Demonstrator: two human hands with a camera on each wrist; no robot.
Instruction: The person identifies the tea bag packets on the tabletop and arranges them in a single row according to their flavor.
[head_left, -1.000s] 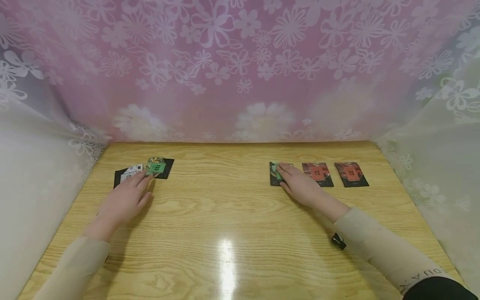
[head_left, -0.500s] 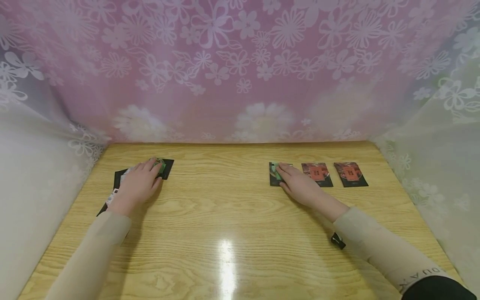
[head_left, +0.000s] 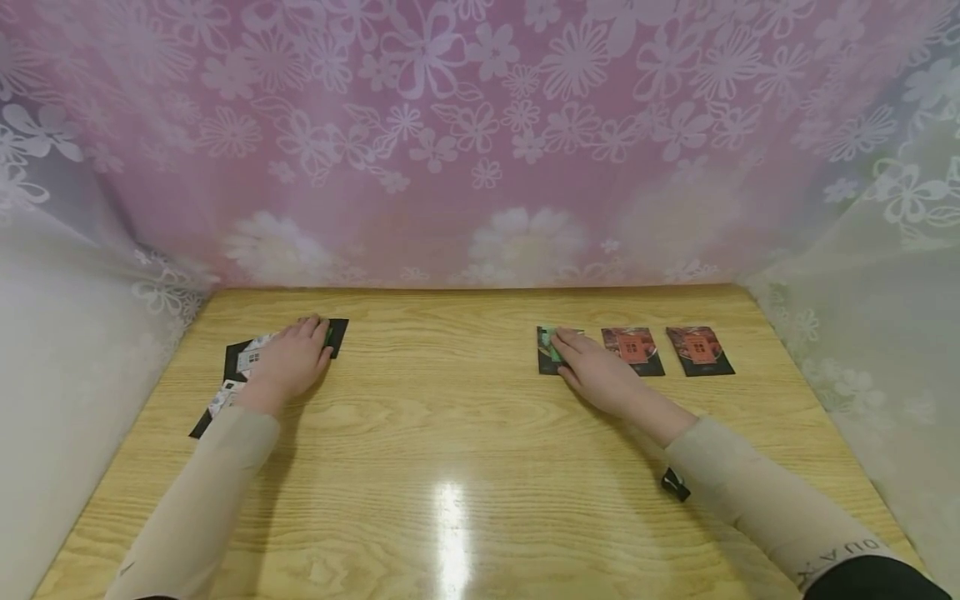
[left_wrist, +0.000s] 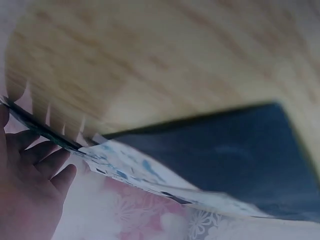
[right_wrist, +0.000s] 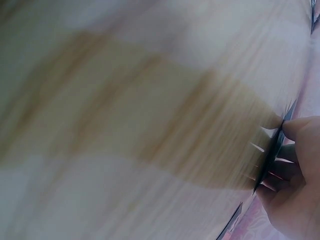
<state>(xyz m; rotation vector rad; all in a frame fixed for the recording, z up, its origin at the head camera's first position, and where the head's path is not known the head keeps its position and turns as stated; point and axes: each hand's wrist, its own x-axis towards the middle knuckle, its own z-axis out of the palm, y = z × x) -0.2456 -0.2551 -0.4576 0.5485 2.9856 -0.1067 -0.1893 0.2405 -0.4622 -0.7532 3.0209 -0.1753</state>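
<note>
My left hand (head_left: 296,358) rests over a flat black packet with a green label (head_left: 339,337) at the back left, covering most of it. Beside and below that hand lie two black packets with white-grey labels, one upper (head_left: 246,360) and one lower (head_left: 219,402), partly under the wrist and sleeve. In the left wrist view, a black packet corner (left_wrist: 235,150) is close to the camera. My right hand (head_left: 600,371) lies with extended fingers on another green-labelled packet (head_left: 547,354). Its thumb touches the packet's lower edge.
Two red-labelled black packets, one nearer (head_left: 633,348) and one farther right (head_left: 702,350), lie to the right of my right hand. A small black item (head_left: 675,483) sits by the right sleeve. Flowered curtain (head_left: 480,167) borders the wooden table (head_left: 450,433).
My left hand has moved right and away from me, from the white-labelled packets onto the green-labelled one. The lower white-labelled packet has come into view. My right hand has stayed put.
</note>
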